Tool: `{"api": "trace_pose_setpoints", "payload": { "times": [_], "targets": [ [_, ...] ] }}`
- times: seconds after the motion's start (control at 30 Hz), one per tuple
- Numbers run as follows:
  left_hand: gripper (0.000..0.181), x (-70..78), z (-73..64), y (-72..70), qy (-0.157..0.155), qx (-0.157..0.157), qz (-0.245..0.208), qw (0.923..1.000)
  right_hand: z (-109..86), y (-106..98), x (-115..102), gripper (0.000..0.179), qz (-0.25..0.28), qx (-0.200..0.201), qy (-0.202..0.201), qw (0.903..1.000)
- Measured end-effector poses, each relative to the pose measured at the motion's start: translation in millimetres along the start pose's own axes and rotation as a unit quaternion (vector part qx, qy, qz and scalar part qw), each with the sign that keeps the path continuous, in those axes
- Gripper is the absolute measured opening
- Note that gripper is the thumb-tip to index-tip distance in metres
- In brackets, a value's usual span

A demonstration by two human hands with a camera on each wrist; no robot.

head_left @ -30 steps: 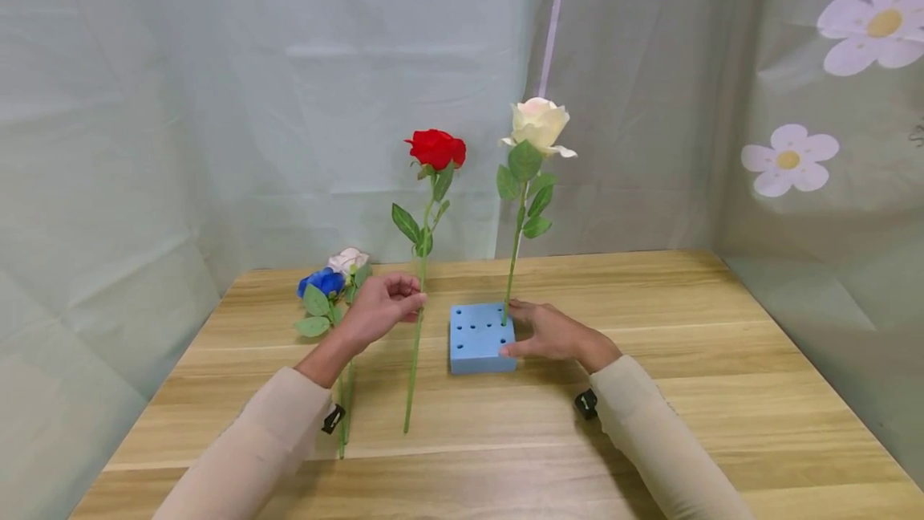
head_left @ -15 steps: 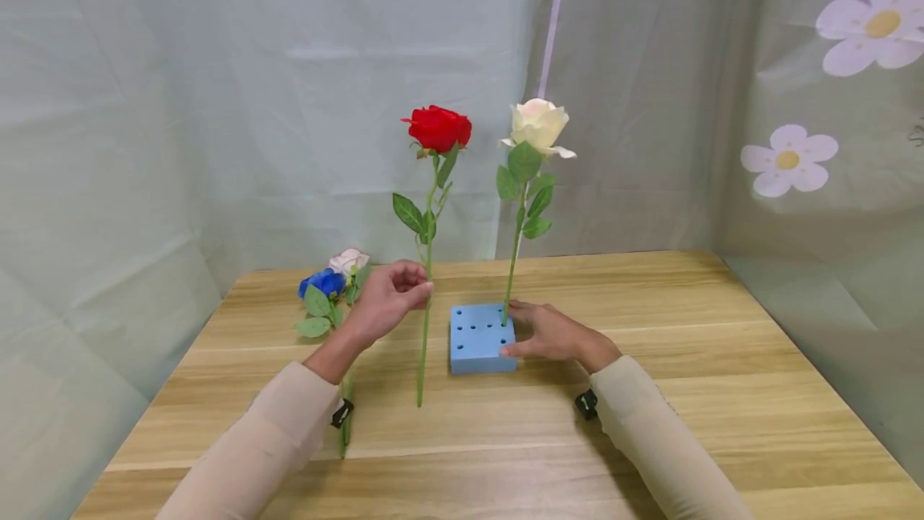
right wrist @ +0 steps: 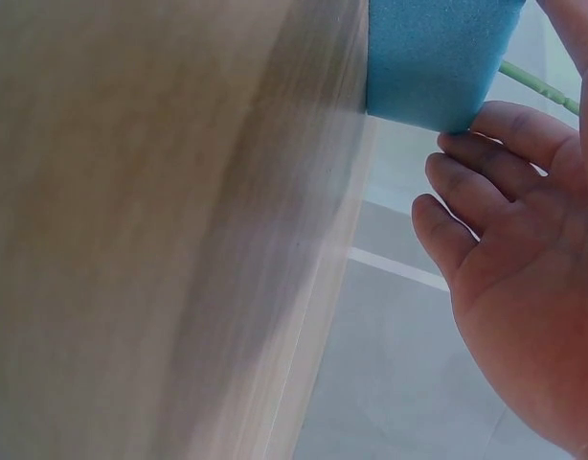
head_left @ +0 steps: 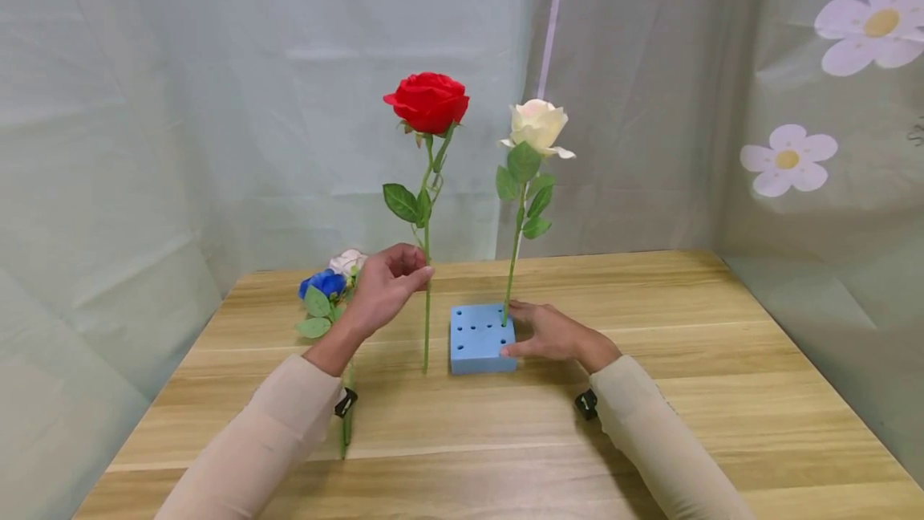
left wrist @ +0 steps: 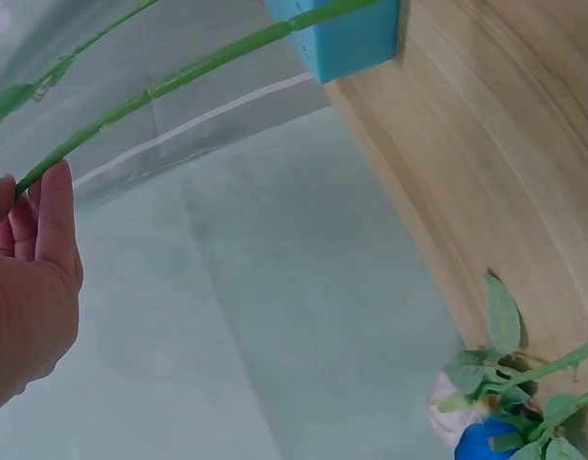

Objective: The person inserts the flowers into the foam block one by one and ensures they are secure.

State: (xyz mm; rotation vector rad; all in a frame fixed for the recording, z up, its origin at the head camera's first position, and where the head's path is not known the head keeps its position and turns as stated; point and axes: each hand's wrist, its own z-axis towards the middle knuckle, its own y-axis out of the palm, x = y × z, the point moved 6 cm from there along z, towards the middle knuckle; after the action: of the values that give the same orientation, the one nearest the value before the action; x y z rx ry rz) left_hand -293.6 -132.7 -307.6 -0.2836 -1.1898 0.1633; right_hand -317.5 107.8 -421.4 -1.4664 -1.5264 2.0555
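My left hand (head_left: 386,283) pinches the stem of a red rose (head_left: 429,103) between thumb and fingers, holding it upright left of the blue foam block (head_left: 476,361). The stem's lower end hangs beside the block; in the left wrist view the green stem (left wrist: 208,65) passes in front of it. My right hand (head_left: 552,333) grips the block's right side, thumb at the front corner and fingers at the back, seen in the right wrist view at the block's edge (right wrist: 433,72). A white rose (head_left: 537,127) stands in a hole at the block's right side, leaning slightly right.
On the left of the wooden table (head_left: 650,424) lie a blue rose (head_left: 322,283) and a pale pink rose (head_left: 349,261), their stems pointing toward me, partly under my left arm. Several small holes dot the block's top. Grey curtains (head_left: 404,14) enclose the table's back and sides.
My left hand has raised the red rose and brought it slightly closer to me, its stem's end rising and turning more upright. The right hand and block have stayed still.
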Motion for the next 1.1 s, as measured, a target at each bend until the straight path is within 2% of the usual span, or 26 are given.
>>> {"api": "trace_pose_setpoints", "payload": {
  "times": [0.17, 0.53, 0.93, 1.1],
  "targets": [
    [0.012, 4.8, 3.5, 4.8, 0.006, 0.003, 0.008, 0.9999, -0.3, -1, 0, 0.087, 0.001, 0.000, 0.003, 1.0000],
    [0.011, 19.0, 11.7, 18.9, 0.025, -0.001, -0.002, 0.9997, 1.0, 1, 3, 0.087, 0.006, 0.005, -0.003, 1.0000],
    [0.008, 32.5, 16.6, 20.2, 0.080, 0.012, -0.021, 0.9965, 1.1, 1, 3, 0.086, 0.008, 0.005, -0.004, 0.9999],
    [0.008, 37.6, 17.8, 20.4, 0.090, 0.018, -0.032, 0.9953, 1.1, 1, 2, 0.087, 0.010, 0.004, -0.003, 0.9999]
  ]
}}
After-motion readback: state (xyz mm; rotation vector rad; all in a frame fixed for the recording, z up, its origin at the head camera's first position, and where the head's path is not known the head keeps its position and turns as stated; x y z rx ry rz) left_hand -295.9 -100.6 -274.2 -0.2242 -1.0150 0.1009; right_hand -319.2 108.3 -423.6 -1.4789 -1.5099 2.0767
